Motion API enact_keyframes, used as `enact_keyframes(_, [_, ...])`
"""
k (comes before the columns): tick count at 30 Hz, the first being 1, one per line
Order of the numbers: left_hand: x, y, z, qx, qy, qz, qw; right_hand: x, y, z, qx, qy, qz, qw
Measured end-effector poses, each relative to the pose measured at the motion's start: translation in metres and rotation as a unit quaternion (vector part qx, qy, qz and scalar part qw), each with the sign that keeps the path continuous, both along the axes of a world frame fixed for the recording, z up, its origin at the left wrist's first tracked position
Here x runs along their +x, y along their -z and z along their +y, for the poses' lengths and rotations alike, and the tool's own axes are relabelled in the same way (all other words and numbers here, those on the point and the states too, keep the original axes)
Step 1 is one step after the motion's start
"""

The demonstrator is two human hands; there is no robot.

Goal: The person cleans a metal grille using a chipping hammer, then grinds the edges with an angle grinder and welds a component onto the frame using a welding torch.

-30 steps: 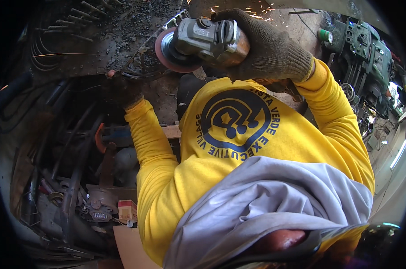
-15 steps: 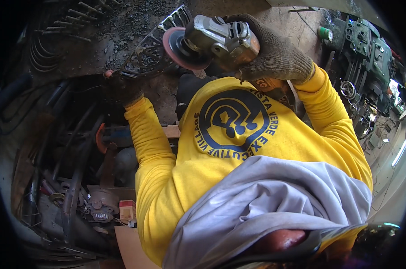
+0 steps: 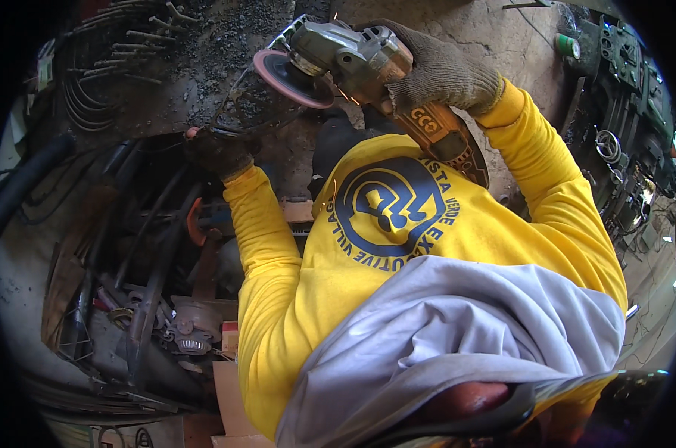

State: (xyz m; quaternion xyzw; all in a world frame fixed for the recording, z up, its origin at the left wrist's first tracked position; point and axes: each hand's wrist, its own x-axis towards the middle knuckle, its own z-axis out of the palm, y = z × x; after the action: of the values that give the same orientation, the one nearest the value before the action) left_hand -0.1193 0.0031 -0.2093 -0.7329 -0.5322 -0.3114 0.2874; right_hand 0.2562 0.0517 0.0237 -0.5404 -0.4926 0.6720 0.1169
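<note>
My right hand (image 3: pixel 448 78), in a brown knitted glove, is wrapped round the head of an angle grinder (image 3: pixel 353 58). Its orange body slants down toward my chest. The reddish disc (image 3: pixel 274 73) meets or nearly meets a thin metal frame (image 3: pixel 291 33), and small sparks fly near the grinder head. My left hand (image 3: pixel 220 155), in a dark glove with a bare fingertip showing, is closed at the near end of that frame. Shadow hides most of its fingers. The contact between disc and metal is partly covered by the grinder.
Bent metal rods (image 3: pixel 140 45) lie at the far left on a surface strewn with dark grit. Dark pipes (image 3: pixel 155 276) and a metal motor part (image 3: pixel 194 328) crowd the left side. Green machinery (image 3: pixel 625 63) and a green can (image 3: pixel 568 46) stand at the right.
The grinder has come down and left toward the metal frame, and its orange body shows more. Sparks have appeared. The view has shifted slightly; my left hand still stays at the frame.
</note>
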Motion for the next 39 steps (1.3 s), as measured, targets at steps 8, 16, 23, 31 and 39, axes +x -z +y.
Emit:
enact_keyframes(8, [-0.009,0.012,-0.001,0.002,0.003,0.031,1.0,0.004,0.019,-0.007,0.066,0.025,0.049,0.996])
enact_keyframes(16, [-0.021,0.012,-0.004,-0.012,-0.015,0.077,0.997,-0.001,-0.003,-0.003,0.008,-0.015,-0.033,0.999])
enact_keyframes(23, [0.004,-0.015,0.002,-0.022,0.002,0.023,0.999,0.0,-0.006,-0.009,0.059,-0.012,-0.058,0.997])
enact_keyframes(31, [0.0,-0.003,0.001,-0.022,0.001,-0.011,1.0,-0.003,-0.01,-0.008,0.113,-0.067,-0.078,0.988])
enact_keyframes(39, [0.001,0.003,0.003,-0.052,-0.002,-0.033,0.998,0.001,-0.035,0.007,0.302,-0.1,-0.186,0.929])
